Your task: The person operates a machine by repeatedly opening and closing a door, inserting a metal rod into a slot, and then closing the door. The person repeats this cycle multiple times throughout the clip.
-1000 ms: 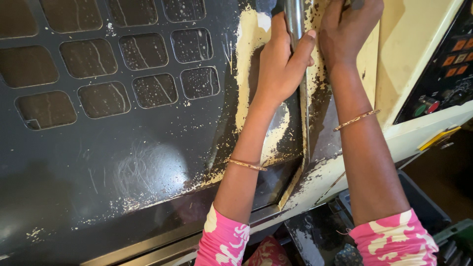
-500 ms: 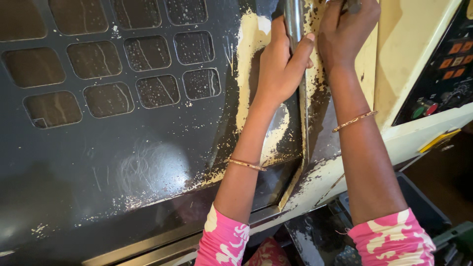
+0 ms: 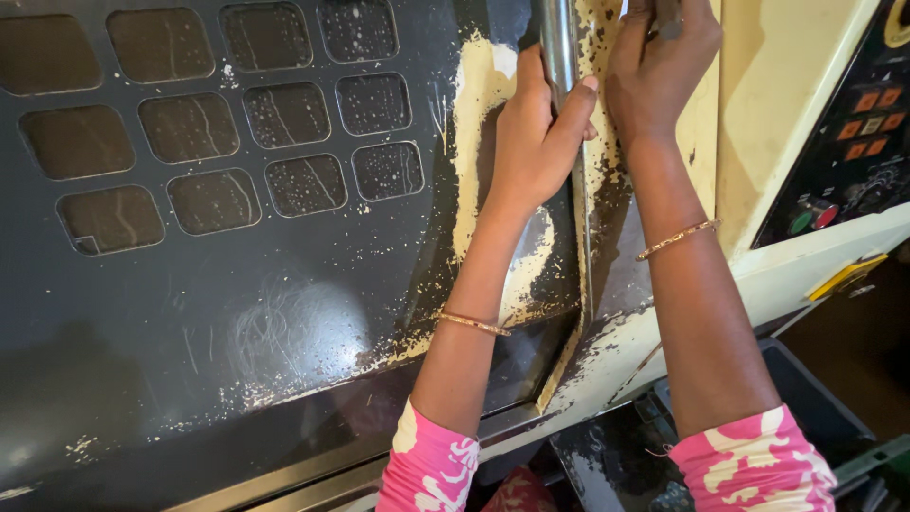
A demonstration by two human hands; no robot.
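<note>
Left hand: your left hand (image 3: 538, 133) is wrapped around the steel door handle (image 3: 559, 47).
Right hand: your right hand (image 3: 659, 66) sits just right of the handle, curled on a small dark thing (image 3: 669, 17) you cannot make out.
Progress: the sliding machine door (image 3: 237, 313) looks drawn up against the cream frame (image 3: 777, 114); whether it is latched, you cannot tell.
Count: two hands, two bangles, one handle, eleven window cut-outs in view, one control panel (image 3: 853, 123) right of the handle.
</note>
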